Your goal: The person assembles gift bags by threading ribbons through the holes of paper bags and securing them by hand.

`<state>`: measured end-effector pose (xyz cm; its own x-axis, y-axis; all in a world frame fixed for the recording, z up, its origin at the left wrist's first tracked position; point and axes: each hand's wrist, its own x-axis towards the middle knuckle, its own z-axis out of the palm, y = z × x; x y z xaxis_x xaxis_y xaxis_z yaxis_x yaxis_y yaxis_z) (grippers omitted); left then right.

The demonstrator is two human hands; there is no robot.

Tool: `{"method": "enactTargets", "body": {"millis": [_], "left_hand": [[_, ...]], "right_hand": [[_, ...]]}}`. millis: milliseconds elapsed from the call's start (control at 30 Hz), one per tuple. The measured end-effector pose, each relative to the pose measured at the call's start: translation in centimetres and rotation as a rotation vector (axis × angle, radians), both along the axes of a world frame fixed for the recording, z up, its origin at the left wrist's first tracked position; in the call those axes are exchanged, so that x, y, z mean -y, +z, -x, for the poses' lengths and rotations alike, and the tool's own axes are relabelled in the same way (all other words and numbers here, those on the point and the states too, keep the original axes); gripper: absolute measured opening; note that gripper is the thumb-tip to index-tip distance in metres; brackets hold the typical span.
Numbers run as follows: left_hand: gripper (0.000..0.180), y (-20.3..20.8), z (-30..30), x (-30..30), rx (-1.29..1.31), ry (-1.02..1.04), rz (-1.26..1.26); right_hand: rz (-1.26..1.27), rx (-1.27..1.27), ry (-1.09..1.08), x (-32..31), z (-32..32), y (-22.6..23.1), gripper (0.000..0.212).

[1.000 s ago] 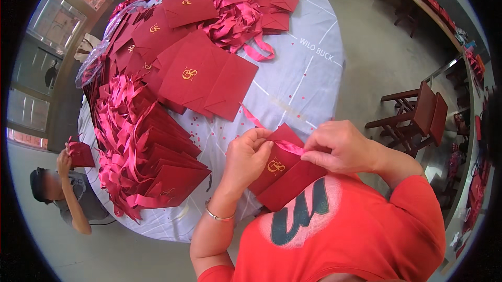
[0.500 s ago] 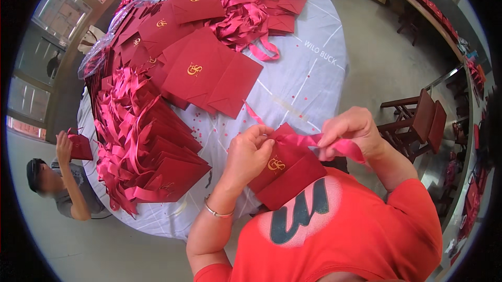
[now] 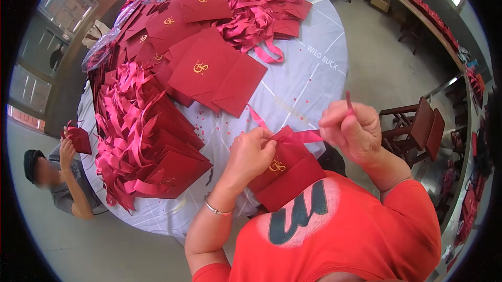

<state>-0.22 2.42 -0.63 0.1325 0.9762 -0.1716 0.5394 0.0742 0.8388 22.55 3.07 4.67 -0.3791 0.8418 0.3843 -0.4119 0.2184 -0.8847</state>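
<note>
Against my front at the table's near edge rests a dark red paper bag (image 3: 295, 172) with a gold emblem. A pink ribbon (image 3: 302, 137) runs across its top. My left hand (image 3: 251, 152) pinches the ribbon at the bag's upper left edge, and a ribbon tail (image 3: 257, 117) sticks out beyond those fingers. To the right, my right hand (image 3: 351, 130) is closed on the other stretch of ribbon, holding it fairly taut, with a short end (image 3: 349, 101) rising above the fingers. The left fingers hide whatever knot or loop lies under them.
Flat red bags (image 3: 209, 73) lie stacked mid-table. Ribboned bags (image 3: 157, 146) stand in a row at left; loose ribbons (image 3: 251, 15) heap beyond. Another person (image 3: 65, 177) at far left holds a small red bag (image 3: 79, 140). Wooden stools (image 3: 415, 128) stand at right.
My right hand has turned and shifted slightly up and right, pulling the ribbon straighter; its end now points up instead of drooping rightward. My left hand keeps its pinch.
</note>
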Motion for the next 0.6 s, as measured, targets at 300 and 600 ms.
{"method": "enactTargets", "body": {"millis": [300,600], "left_hand": [[0.017,-0.1,0.5,-0.1,0.086,-0.034,0.0],[0.021,0.2,1.1,0.0,0.452,-0.036,0.072]], "right_hand": [[-0.115,0.336,-0.173,1.5,0.7,1.4,0.02],[-0.468,0.745,-0.163,-2.6,3.3,-4.9,0.012]]}}
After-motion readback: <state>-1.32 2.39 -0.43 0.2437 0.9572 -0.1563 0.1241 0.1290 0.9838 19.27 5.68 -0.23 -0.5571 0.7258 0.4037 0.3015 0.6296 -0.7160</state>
